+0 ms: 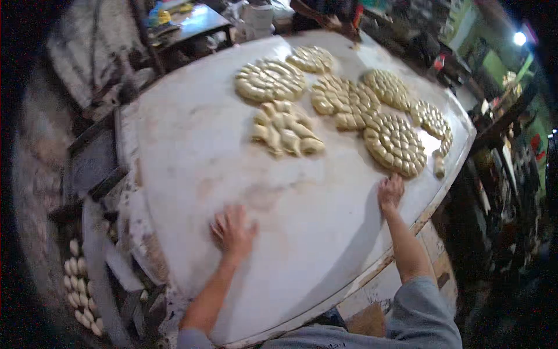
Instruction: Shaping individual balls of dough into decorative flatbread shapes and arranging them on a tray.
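My left hand (234, 231) lies on the pale, worn tabletop (279, 215) with its fingers spread and nothing held. Farther right, my right hand (391, 192) is curled closed at the near edge of a round spiral of dough pieces (396, 145); what it may hold is hidden. Left of that spiral sits a looser heap of larger dough pieces (286, 131). Behind are more coils of glossy dough pieces, including a round coil (271, 80), a small coil (310, 59), a middle cluster (347, 100), an oval coil (386, 88) and a curved strip (431, 119).
At the lower left, several pale dough pieces (83, 296) lie in rows below table level. A dark tray (93, 160) stands beside the table's left edge. Beyond the far edge are a side table (195, 22), a white bucket (258, 20) and another person's hand (332, 22).
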Available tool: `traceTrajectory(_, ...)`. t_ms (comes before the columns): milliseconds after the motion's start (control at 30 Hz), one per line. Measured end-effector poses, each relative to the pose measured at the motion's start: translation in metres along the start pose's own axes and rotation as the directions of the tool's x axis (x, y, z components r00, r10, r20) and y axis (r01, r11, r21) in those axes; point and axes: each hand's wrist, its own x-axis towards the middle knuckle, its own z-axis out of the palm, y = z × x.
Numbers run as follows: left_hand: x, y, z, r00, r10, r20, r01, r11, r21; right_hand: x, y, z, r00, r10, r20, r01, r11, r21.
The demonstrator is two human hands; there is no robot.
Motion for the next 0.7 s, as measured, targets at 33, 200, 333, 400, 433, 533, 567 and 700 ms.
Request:
traceTrajectory(33, 0.047, 0.000, 0.011, 0.995, -0.019, -0.093, 0.030, 0.992, 0.126, 0.007, -0.015, -0.002, 0.997, -0.043, 0.062, 0.039, 0.997, 0.063)
traceTrajectory(200, 0.262, 0.024, 0.071, 0.870, -0.399, -0.289, 0.436, 0.897, 0.073, 0.029, -0.047, -0.017, 0.932, 0.027, 0.361, -0.105, 0.975, 0.196)
traceTrajectory(333, 0.320, 0.080, 0.066, 0.925, -0.340, -0.169, 0.301, 0.928, -0.219, 0.047, -0.040, -0.015, 0.912, 0.071, 0.405, -0.150, 0.975, 0.167)
traceTrajectory(400, 0.322, 0.060, 0.078, 0.869, -0.283, -0.406, 0.091, 0.898, -0.431, 0.053, -0.049, -0.016, 0.900, 0.030, 0.436, -0.138, 0.966, 0.218)
traceTrajectory(433, 0.314, 0.072, 0.088, 0.878, -0.342, -0.335, 0.111, 0.826, -0.553, 0.046, -0.035, 0.002, 0.902, 0.031, 0.431, -0.137, 0.966, 0.219)
traceTrajectory(533, 0.275, 0.019, 0.072, 0.800, -0.554, -0.230, 0.218, 0.626, -0.749, 0.044, -0.056, 0.004, 0.926, -0.011, 0.377, -0.092, 0.963, 0.253)
traceTrajectory(567, 0.255, -0.010, 0.066, 0.760, -0.628, -0.167, 0.190, 0.461, -0.867, 0.042, -0.066, 0.007, 0.950, -0.041, 0.310, -0.049, 0.960, 0.276)
traceTrajectory(700, 0.112, -0.010, 0.070, 0.750, -0.622, -0.224, 0.185, 0.523, -0.832, 0.009, -0.061, 0.029, 0.993, -0.103, -0.058, 0.119, 0.850, 0.514)
